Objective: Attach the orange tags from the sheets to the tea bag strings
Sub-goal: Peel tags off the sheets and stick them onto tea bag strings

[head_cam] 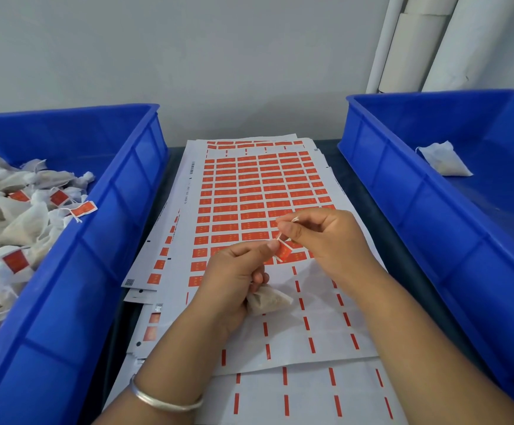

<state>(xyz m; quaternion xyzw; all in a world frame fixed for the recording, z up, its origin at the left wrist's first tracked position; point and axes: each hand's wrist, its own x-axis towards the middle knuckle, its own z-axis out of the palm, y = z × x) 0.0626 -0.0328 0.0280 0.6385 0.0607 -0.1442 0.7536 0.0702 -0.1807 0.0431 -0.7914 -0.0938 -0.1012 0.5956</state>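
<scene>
A stack of white sheets [251, 191] printed with rows of orange tags lies between two bins. My left hand [237, 271] holds a small tea bag [268, 300] under its lower fingers, while thumb and forefinger pinch an orange tag [284, 252] above the sheet. My right hand [320, 234] pinches the thin white string [286, 223] that runs up from the tag.
The blue bin on the left [111, 191] holds several tea bags, some with orange tags on them. The blue bin on the right [403, 185] holds one tea bag [442, 159]. White paper rolls [418, 44] lean against the wall at the back right.
</scene>
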